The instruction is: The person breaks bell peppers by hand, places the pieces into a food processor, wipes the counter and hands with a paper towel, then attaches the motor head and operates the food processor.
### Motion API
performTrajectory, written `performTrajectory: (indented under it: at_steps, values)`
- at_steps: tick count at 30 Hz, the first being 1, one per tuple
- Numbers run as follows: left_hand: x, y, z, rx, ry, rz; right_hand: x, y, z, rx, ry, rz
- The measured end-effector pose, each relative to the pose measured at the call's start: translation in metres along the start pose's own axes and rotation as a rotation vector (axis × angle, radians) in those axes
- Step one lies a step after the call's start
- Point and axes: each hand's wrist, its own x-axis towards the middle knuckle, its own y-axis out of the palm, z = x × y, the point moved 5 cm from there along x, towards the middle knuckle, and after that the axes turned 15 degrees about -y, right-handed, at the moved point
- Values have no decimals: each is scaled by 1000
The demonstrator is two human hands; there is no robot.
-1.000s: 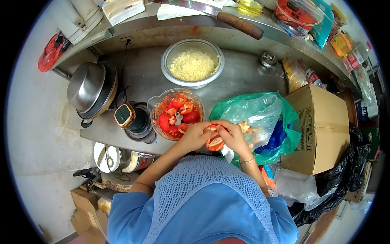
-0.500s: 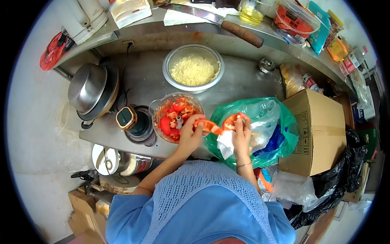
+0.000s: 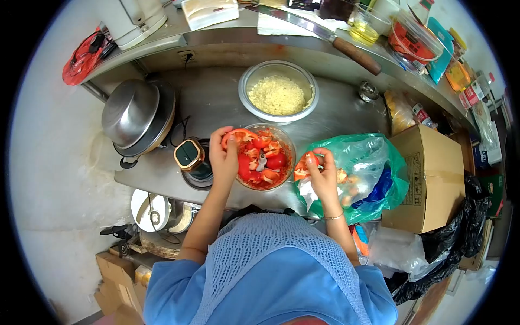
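In the head view, I'm seeing the left hand (image 3: pixel 222 160) pinching a red pepper strip (image 3: pixel 240 135) at the far-left rim of the clear bowl (image 3: pixel 292 150), which is holding cut peppers (image 3: pixel 276 161) on the desk (image 3: pixel 346 105). The right hand (image 3: pixel 325 177) is pinching a smaller pepper piece (image 3: pixel 301 170) beside the green bag (image 3: pixel 400 184).

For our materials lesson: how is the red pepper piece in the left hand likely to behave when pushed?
The red pepper piece is probably fairly stiff: it arches from the left hand without drooping. Its glossy skin suggests it could slip. Looking like a narrow strip, it is likely light.
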Motion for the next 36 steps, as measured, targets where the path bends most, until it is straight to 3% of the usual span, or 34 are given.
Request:
performTrajectory:
  at_steps: [3,6,8,10,12,15,16,18,20,22,26,28,31,32,34,36]
  values:
    - [4,16,-1,290,175,81,4,23,0,-107,-31,61]
    - [4,35,16,473,256,397,4,40,10,-203,-83,172]
    - [2,30,9,471,227,381,2,40,5,-344,-49,182]
    - [-14,28,-18,463,197,388,1,36,-5,-335,-144,108]
    - [-38,36,-39,206,-59,580,0,41,0,-90,-38,33]
    - [-66,52,-54,367,310,662,-2,59,23,197,-4,-84]
    - [-67,55,-47,357,317,712,-2,63,35,297,12,-126]
    - [-56,47,-24,291,154,592,-9,67,34,496,49,-105]
    - [-48,38,-13,196,-142,545,-13,59,55,-1,-238,-8]
    - [-46,41,-10,106,-53,560,-21,58,66,-270,-389,167]
    - [-60,66,3,-56,-302,699,-41,57,67,-113,-256,257]
    - [-69,78,12,-136,-461,728,-47,50,63,-320,-348,231]
    - [-86,99,29,-249,-600,872,-51,33,65,-449,-391,180]
    - [-92,114,26,-314,-679,1009,-52,26,65,-541,-426,162]
    - [-113,130,18,-520,-980,1110,-57,12,59,-617,-430,122]
    - [-127,144,4,-489,-968,1299,-62,-4,49,-897,-418,122]
